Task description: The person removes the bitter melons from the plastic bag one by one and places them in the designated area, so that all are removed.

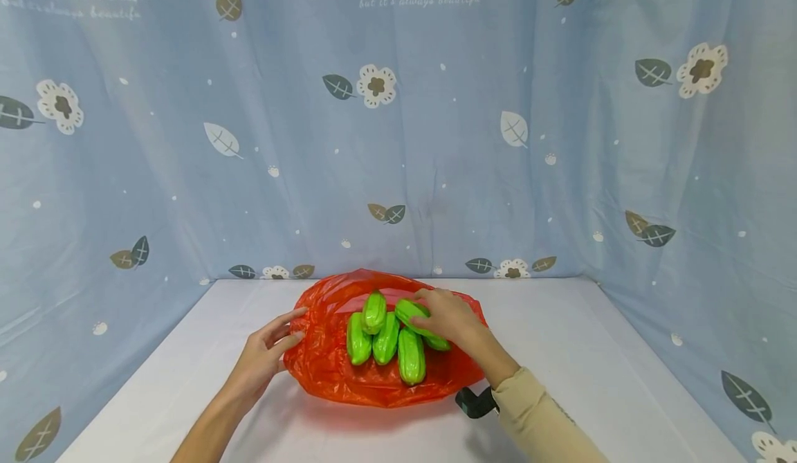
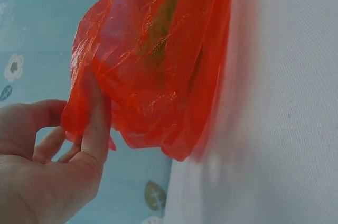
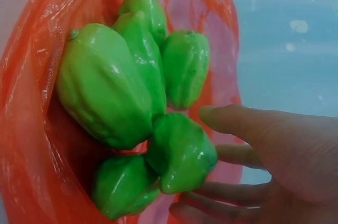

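Your L hand (image 1: pixel 264 352) pinched the red bag (image 1: pixel 324 376) at the bag's 9 o'clock, on the white table (image 1: pixel 623 380). Your R hand (image 1: pixel 451 318) was spread, approx. 2 o'clock, around a green fruit (image 3: pixel 179 152) (other green fruits (image 3: pixel 103 86) lay w/ it inside).

Hands (image 1: pixel 263 358) at a red bag (image 1: pixel 324 380) on a white table (image 1: pixel 623 373), left at its edge, right over green fruits (image 1: pixel 411 357)

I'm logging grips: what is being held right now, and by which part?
The left hand holds the red plastic bag by its left edge. The right hand is at a green fruit; whether it grips that cannot be told.
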Tool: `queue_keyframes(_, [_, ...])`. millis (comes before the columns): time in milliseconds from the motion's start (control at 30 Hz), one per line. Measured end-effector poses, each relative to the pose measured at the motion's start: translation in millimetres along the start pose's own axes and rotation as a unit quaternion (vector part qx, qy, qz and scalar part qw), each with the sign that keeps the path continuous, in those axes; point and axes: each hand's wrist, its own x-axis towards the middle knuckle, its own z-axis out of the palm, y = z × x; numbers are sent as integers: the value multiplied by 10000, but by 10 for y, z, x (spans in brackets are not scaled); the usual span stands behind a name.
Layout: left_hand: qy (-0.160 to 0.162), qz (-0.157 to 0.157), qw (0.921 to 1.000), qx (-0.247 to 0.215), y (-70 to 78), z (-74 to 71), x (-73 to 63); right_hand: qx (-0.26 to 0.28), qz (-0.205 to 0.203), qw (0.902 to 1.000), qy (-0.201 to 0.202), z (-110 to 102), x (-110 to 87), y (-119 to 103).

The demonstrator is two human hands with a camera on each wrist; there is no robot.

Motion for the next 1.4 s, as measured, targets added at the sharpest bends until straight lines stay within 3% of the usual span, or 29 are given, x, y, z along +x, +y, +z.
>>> queue_keyframes(533, [-48,205,9997,154,-45,-28,16,-28,222,9997,-57,75,92,-44])
queue_keyframes(900, [-30,184,9996,201,-67,-37,34,133,352,9991,-218,77,105,-36])
queue_keyframes(1400, [-36,250,9996,137,-32,-23,2,269,141,9995,-67,52,29,-13])
